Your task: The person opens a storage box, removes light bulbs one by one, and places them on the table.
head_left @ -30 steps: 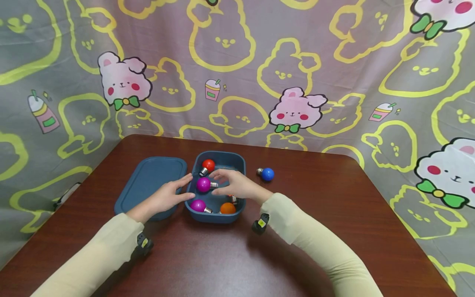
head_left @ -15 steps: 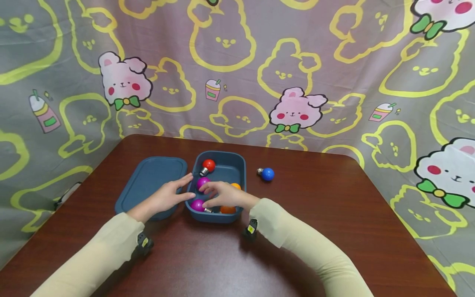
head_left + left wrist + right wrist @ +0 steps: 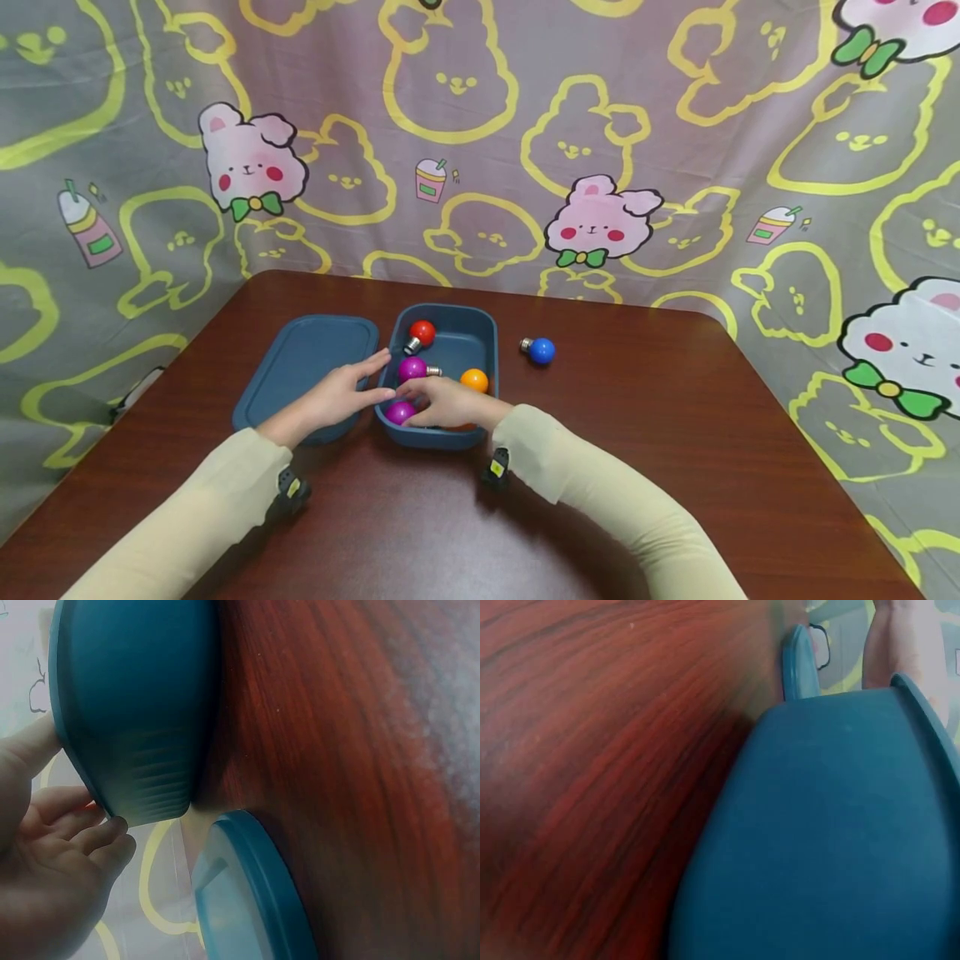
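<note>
My left hand [image 3: 333, 400] rests with extended fingers at the left rim of a blue-grey box [image 3: 491, 333]; in the left wrist view that hand [image 3: 67, 855] touches the box's outer wall [image 3: 135, 690]. My right hand [image 3: 450, 402] reaches down into the box's front, thumb and fingers spread about the front purple light bulb [image 3: 400, 412]. That bulb's metal base is hidden by the hand. Just behind the fingers lies another purple light bulb [image 3: 412, 369]. A red light bulb [image 3: 422, 333] sits at the back left, a yellow-orange light bulb [image 3: 474, 381] at the right wall.
The box's flat lid [image 3: 315, 367] lies left of it, partly under the left hand. Right of the box, a blue light bulb [image 3: 542, 351] lies on the brown table [image 3: 637, 400]. A patterned curtain [image 3: 480, 100] hangs behind the table.
My right hand has moved toward the front left inside the box, from the rear purple bulb to the front one, uncovering the yellow-orange bulb. The left hand has stayed put.
</note>
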The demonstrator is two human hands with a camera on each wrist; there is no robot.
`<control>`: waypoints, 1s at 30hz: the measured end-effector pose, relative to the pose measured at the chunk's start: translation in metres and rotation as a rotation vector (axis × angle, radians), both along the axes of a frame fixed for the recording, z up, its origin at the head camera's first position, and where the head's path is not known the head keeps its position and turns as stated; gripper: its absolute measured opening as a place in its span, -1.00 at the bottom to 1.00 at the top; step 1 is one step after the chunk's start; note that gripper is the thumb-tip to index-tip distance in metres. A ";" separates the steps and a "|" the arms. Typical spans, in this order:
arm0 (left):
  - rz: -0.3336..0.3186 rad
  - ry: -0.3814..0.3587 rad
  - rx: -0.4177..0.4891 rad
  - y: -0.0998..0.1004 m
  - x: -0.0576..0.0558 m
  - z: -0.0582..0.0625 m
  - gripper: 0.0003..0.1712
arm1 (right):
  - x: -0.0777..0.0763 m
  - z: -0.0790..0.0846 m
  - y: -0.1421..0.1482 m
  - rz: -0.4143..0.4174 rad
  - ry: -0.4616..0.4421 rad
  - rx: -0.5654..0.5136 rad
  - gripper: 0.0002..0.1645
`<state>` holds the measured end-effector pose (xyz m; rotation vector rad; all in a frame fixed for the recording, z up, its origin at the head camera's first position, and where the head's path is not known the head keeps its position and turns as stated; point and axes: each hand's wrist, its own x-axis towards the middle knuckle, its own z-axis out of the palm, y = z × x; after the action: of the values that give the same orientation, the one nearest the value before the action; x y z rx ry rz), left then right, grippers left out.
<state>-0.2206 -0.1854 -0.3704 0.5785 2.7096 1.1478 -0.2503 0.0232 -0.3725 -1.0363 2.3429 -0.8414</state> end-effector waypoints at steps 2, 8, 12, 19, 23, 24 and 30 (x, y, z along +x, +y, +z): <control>-0.002 0.001 0.000 0.000 0.000 0.000 -0.18 | -0.001 -0.002 -0.001 0.011 0.020 0.005 -0.47; 0.002 -0.004 -0.006 0.000 0.000 0.000 -0.17 | -0.001 -0.003 -0.004 0.020 0.047 -0.008 -0.51; 0.002 -0.003 -0.008 0.000 0.000 0.000 -0.17 | 0.000 -0.001 -0.004 0.013 0.041 -0.009 -0.54; 0.008 -0.008 -0.001 0.000 0.000 -0.001 -0.18 | 0.000 -0.001 -0.004 0.003 0.029 -0.020 -0.63; 0.013 -0.009 0.002 0.000 0.000 -0.002 -0.20 | -0.001 0.002 -0.001 -0.030 0.001 -0.023 -0.64; 0.015 -0.011 0.003 0.000 0.000 -0.002 -0.20 | -0.001 0.003 -0.001 -0.041 0.000 -0.022 -0.63; 0.032 -0.040 0.003 0.001 0.000 -0.001 -0.20 | -0.005 0.010 0.007 -0.076 0.016 -0.036 -0.57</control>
<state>-0.2208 -0.1845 -0.3718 0.5088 2.6929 1.1582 -0.2555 0.0299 -0.3626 -0.9768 2.4018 -0.9098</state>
